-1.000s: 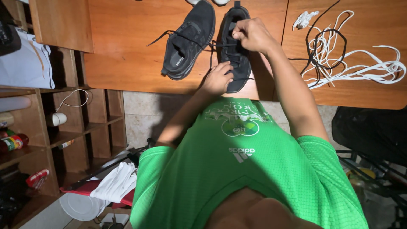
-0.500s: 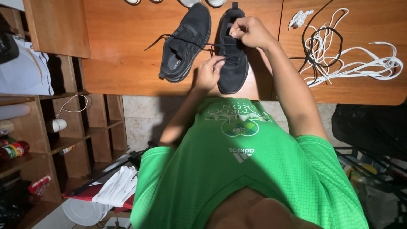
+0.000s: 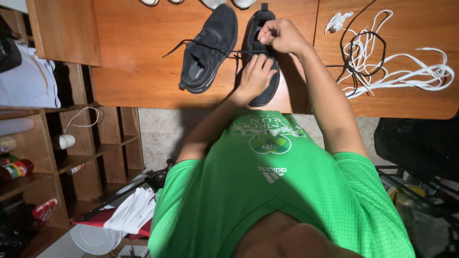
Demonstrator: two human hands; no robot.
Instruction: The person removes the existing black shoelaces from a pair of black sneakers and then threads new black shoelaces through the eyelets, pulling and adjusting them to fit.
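**lacefan:** So the right-hand black sneaker [image 3: 266, 57] sat on the orange-brown wooden table [image 3: 138, 57], near its front edge, toe pointing at the person. The left hand [image 3: 256, 76] lay flat and open on the front part of it, fingers spread, pressing it down. The right hand [image 3: 281, 36] was up by the tongue, fingertips pinched shut on the black lace [image 3: 210, 48].

**knot_guy:** Where'd that lace go?

**lacefan:** It ran off to the left, straight across the second black sneaker [image 3: 206, 50], which lay just beside the first one, angled a bit, with the loose end trailing onto the wood.

**knot_guy:** Anything else on there?

**lacefan:** Further right, well apart from the shoes, there was a tangle of white laces [image 3: 406, 71] with a black cord [image 3: 356, 48] looped over it, plus a crumpled white wad [image 3: 337, 21]. The person wore a green shirt [image 3: 282, 191]. Wooden shelves [image 3: 71, 157] stood off to the left, below the table.
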